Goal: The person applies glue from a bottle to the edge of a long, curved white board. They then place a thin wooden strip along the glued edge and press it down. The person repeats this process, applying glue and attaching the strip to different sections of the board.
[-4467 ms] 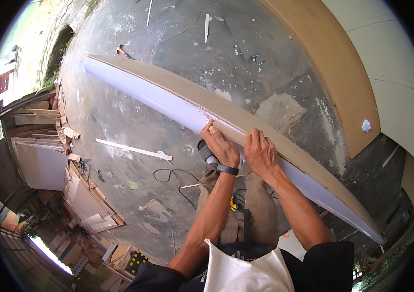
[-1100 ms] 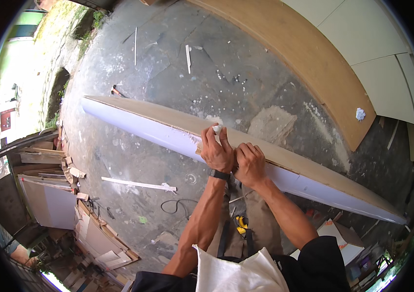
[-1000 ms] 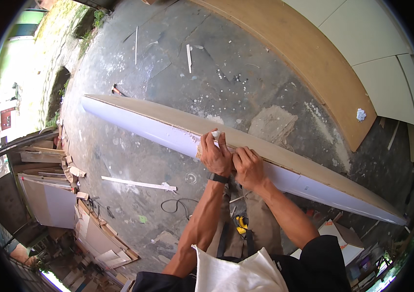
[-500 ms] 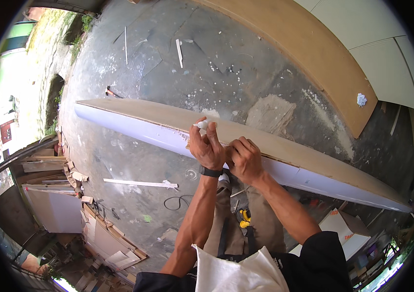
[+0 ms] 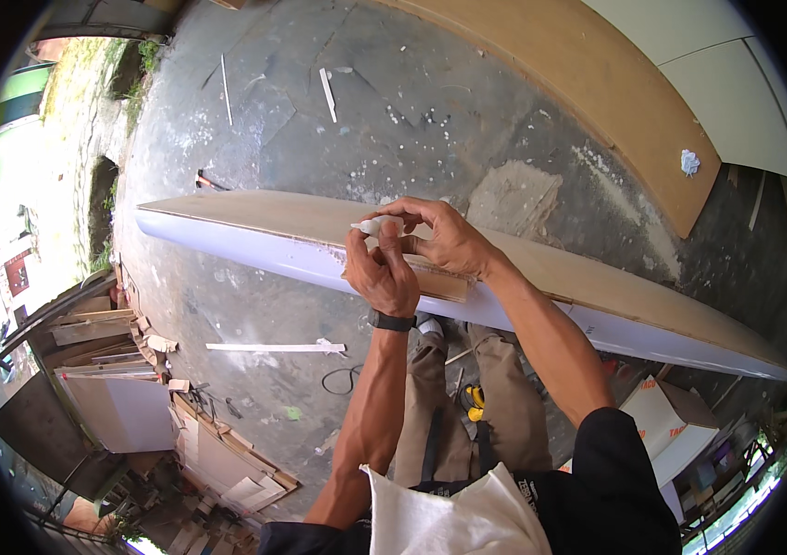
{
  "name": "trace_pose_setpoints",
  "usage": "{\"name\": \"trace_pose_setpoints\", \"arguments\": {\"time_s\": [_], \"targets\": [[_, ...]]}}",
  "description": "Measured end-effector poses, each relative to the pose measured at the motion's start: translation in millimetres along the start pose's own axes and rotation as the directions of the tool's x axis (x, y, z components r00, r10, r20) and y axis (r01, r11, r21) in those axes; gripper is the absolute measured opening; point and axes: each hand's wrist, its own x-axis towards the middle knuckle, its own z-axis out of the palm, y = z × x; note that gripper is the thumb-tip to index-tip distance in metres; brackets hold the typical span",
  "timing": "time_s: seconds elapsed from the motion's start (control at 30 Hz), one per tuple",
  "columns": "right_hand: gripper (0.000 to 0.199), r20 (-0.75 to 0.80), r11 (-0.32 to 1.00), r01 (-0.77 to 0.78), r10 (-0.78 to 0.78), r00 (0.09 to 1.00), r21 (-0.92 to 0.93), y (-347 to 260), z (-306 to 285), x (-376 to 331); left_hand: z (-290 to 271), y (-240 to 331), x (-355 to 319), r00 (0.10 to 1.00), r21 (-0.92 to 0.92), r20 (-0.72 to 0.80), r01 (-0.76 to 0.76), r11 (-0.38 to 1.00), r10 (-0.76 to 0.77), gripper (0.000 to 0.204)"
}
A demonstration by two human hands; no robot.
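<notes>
A small white squeeze bottle with a pointed nozzle (image 5: 377,225) is over the middle of a long panel with a tan top (image 5: 273,211) and a glossy pale lavender side. My left hand (image 5: 384,276), a dark band at its wrist, pinches the bottle from below near the nozzle. My right hand (image 5: 453,239) reaches across from the right, its fingers closed on the bottle's other end, which they partly cover. Just beside my left palm, a short wooden strip (image 5: 442,283) shows along the panel's near edge; whether that hand touches it is hidden.
Beyond the panel, a hammer (image 5: 210,181) and thin white strips (image 5: 328,95) lie on the stained concrete floor. Another strip (image 5: 273,348) lies nearer. Wood offcuts (image 5: 102,333) pile up at left. A large brown board (image 5: 588,102) spans the far right; a white carton (image 5: 662,421) stands at near right.
My right hand has left the panel's near edge and moved up to the bottle. The bottle has tipped so its nozzle points left. The wooden strip is now uncovered.
</notes>
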Motion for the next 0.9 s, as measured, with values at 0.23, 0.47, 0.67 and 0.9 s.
{"name": "trace_pose_setpoints", "arguments": {"time_s": [0.23,0.47,0.67,0.9], "targets": [[0.036,-0.398,0.988,-0.075,0.125,0.909,0.138,19.5,12.4,-24.1,-3.3,-12.1,4.5,0.962,0.119,-0.097,-0.245,0.962,0.257,0.045],[0.034,-0.733,0.826,-0.416,0.004,0.680,-0.381,10.8,73.2,-68.3,3.9,-3.4,-8.7,0.985,-0.183,-0.169,-0.009,0.983,-0.023,0.066],[0.031,-0.736,0.706,-0.433,-0.185,0.651,-0.560,19.9,80.8,-61.9,1.4,-5.4,-7.1,0.895,0.016,-0.423,-0.152,0.988,0.145,0.051],[0.031,-0.705,0.642,-0.414,-0.293,0.645,-0.646,23.1,81.2,-64.1,9.0,-18.7,-14.1,0.668,-0.109,-0.642,0.405,0.908,-0.376,0.050]]}}
